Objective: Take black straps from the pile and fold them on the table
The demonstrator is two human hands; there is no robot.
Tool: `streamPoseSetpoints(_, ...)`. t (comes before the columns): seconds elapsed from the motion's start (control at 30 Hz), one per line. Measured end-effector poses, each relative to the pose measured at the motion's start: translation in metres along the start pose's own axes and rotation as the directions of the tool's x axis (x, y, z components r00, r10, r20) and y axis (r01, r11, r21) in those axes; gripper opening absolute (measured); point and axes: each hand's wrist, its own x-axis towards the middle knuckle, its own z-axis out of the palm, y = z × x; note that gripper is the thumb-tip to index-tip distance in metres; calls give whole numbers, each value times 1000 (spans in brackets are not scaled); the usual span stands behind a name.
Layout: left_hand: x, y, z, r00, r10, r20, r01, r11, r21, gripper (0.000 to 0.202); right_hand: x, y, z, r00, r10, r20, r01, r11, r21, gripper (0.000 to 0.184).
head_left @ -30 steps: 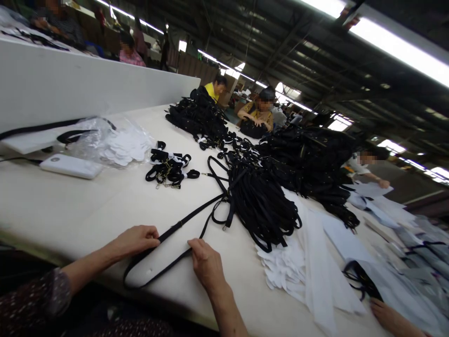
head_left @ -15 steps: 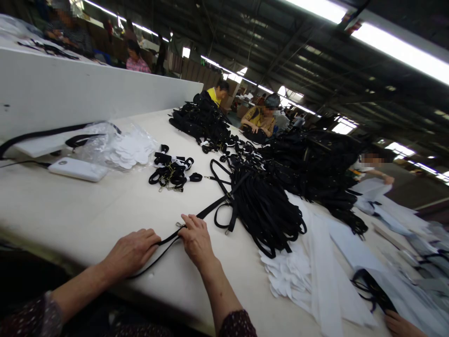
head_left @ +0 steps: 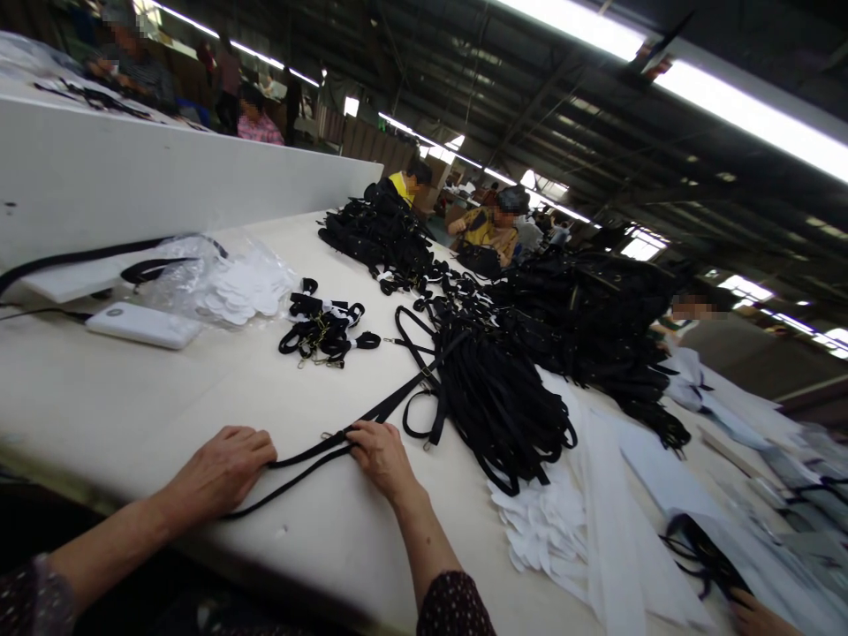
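We're at the white table (head_left: pixel 119 415), and our right hand (head_left: pixel 382 458) lies open, pressing a long black strap (head_left: pixel 311 452) flat without closing on it. Our left hand (head_left: pixel 218 473) rests open at the strap's doubled end, with a heaped pile of black straps (head_left: pixel 496 406) just beyond.

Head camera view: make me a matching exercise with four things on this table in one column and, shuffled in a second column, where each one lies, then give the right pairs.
Things:
1. loose black strap
2. white power bank
3. small bundle of black straps with metal clips
4. white scalloped pieces

Places:
A. midway between the clear plastic bag and the big black strap heap
B. under the right hand
C. inside that bag
D. lying beside that bag

Pairs: 1-B, 2-D, 3-A, 4-C
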Motion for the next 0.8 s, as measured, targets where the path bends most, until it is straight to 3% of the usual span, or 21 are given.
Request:
streamPoseSetpoints(0.1,8,13,-1,998,-46,-37,44,998,-54,18,3,5,-4,1000,8,-25,-7,1000,19,29)
streamPoseSetpoints(0.2,21,37,7,996,-73,-61,68,995,-76,30,7,4,-2,998,-30,-51,31,999,20,41)
streamPoseSetpoints(0.3,31,49,18,998,-51,-38,48,997,-58,27,11,4,-3,997,-67,-32,66,998,-18,53)
streamPoseSetpoints(0.43,31,30,21,999,32,-39,-33,998,-49,45,16,9,-13,993,-105,62,110,990,-92,54)
streamPoseSetpoints(0.6,19,-7,6,998,-5,-55,3,1000,-23,49,17,15,-23,996,-70,61,78,989,-126,23)
streamPoseSetpoints(0.7,21,-3,3,995,-43,-90,41,999,-26,39,14,11,-21,995,-83,62,91,987,-132,12)
streamPoseSetpoints(0.8,33,23,13,992,14,-128,-24,996,-84,42,9,0,-12,991,-115,69,123,986,-117,11)
